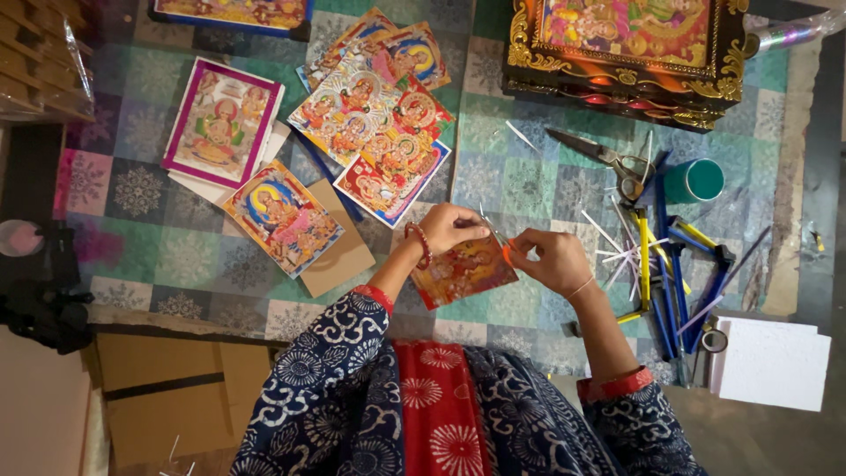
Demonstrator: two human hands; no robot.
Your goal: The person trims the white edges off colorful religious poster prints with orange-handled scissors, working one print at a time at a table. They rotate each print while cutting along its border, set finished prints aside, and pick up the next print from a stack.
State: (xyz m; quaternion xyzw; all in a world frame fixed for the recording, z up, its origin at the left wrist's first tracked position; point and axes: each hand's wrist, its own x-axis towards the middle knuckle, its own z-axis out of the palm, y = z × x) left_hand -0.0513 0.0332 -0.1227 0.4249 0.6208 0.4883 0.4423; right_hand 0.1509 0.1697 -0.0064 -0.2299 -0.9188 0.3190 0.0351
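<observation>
Left hand pinning the small red-and-gold printed picture card, right hand pinching a thin orange-handled blade: cut best slowly along the edge.

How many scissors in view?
1 clear pair: the scissors lie open on the mat, beside the teal cup, below the gold frame. More may be hidden in the tool pile by the right hand.

Colourful devotional prints are spread over a patterned mat, with a pink-bordered print to one side. An ornate gilded frame is seen beyond them. Scissors, a teal cup and a white foam block are laid nearby.
</observation>
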